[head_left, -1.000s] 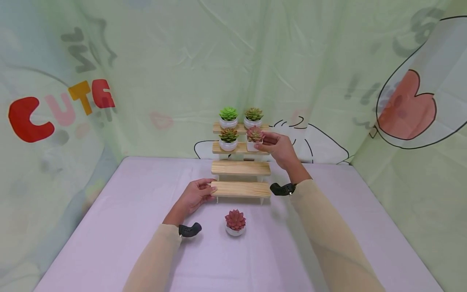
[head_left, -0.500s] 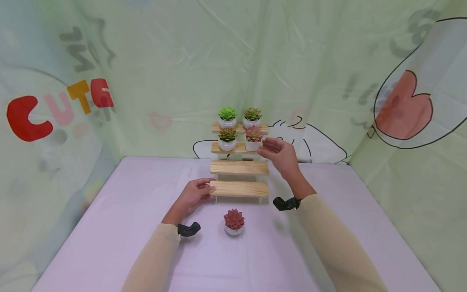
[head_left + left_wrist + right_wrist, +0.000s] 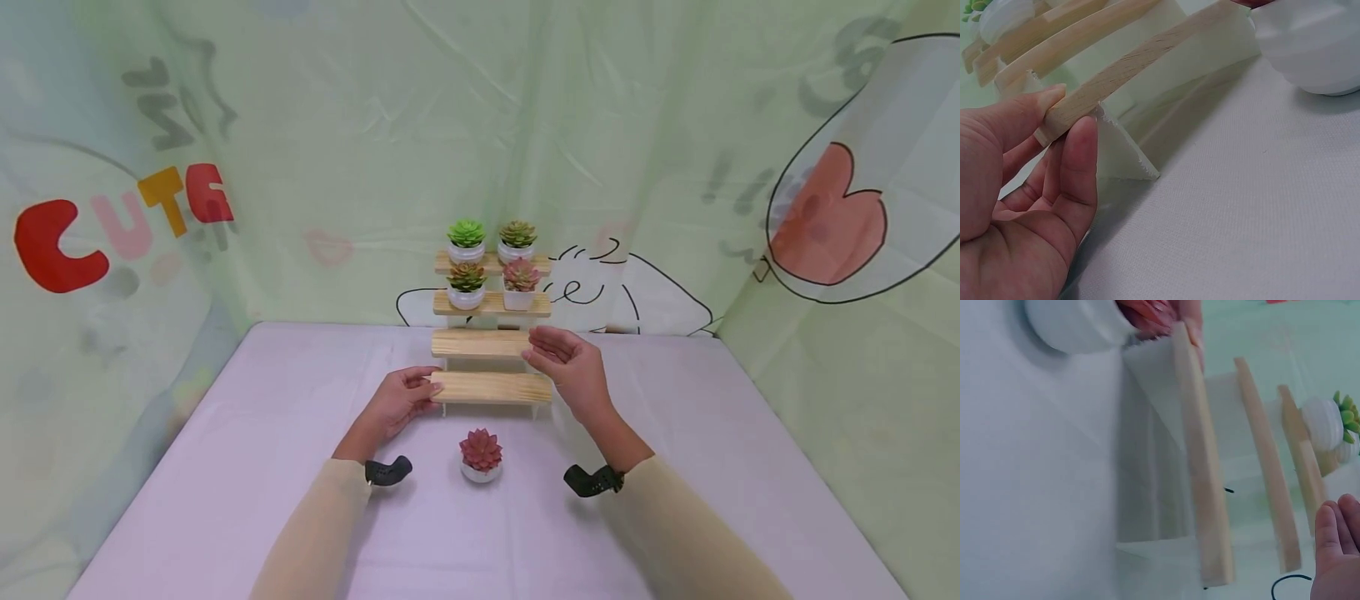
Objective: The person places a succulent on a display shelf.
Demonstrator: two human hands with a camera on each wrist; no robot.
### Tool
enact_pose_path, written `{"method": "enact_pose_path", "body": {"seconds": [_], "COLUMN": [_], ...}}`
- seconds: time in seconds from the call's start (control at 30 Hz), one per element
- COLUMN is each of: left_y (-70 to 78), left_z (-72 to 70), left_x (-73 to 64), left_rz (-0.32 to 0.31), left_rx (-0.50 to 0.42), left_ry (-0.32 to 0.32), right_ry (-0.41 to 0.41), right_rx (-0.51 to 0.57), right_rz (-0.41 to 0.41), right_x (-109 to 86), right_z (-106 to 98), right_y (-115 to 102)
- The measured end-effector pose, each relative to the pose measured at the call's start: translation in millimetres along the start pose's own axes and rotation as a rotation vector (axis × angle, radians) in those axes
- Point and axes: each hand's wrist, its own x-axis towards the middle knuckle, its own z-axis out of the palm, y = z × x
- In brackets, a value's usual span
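In the head view a tiered wooden stand rises in several steps. My left hand pinches the left end of its lowest board between thumb and fingers. Near the right end of the second board hovers my right hand, holding nothing, fingers loosely extended. A pink succulent in a square white pot and a dark green succulent stand on the third board. On the top board are a bright green succulent and an olive one. A red succulent in a round white pot stands before the stand.
The stand sits on a table with a pale cloth. Behind and beside it hangs a printed green curtain. Translucent side supports carry the boards.
My right hand has let go of the pink succulent's pot on the third board and moved down toward the second board's right end. The left hand keeps its hold.
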Motion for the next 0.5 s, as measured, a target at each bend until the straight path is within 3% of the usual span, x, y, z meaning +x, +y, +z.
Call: {"method": "enact_pose_path", "body": {"seconds": [0.5], "left_y": [-1.3], "left_z": [-0.3], "left_x": [-0.8], "left_rz": [0.016], "left_rx": [-0.008], "left_ry": [-0.003], "right_ry": [-0.043], "right_rx": [0.048], "right_rz": [0.075], "right_x": [-54.7], "right_z": [16.0], "right_y": [29.5]}}
